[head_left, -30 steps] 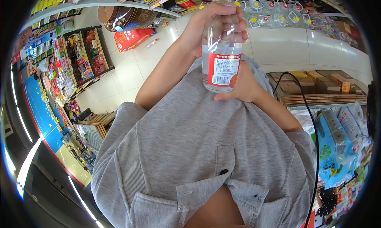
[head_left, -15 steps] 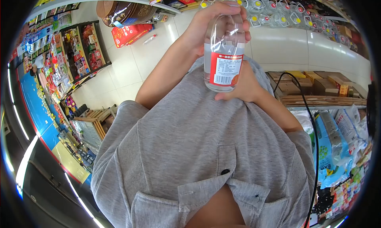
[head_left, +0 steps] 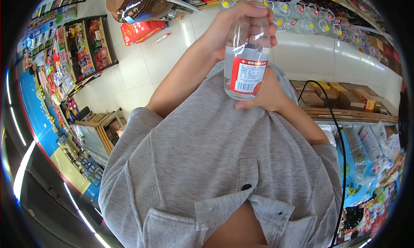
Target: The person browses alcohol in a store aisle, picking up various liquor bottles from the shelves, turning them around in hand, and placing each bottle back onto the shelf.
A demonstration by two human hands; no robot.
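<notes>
A clear glass bottle (head_left: 241,49) with a red and white barcode label stands upright in front of my chest, its printed side facing me. My left hand (head_left: 248,12) is closed around its neck and shoulder, fingers wrapped over the far side. Lower down, behind the bottle's base, is my right hand (head_left: 268,92). Its thumb sticks out below the base; the other fingers are hidden behind the bottle, which seems to rest against this hand. The bottle's top is cut off by the upper edge of the view.
Big clear jugs (head_left: 302,23) with yellow and red caps line the floor ahead. A brown jar (head_left: 142,7) and a red bag (head_left: 139,33) sit at the upper left. Snack racks (head_left: 88,47) stand left. Cardboard boxes (head_left: 345,94) and a black cable (head_left: 334,114) are on the right.
The bottle has turned slightly, showing more of the label's red left edge. It has shifted a little to the right along with my left hand. Both hands stay at the bottle.
</notes>
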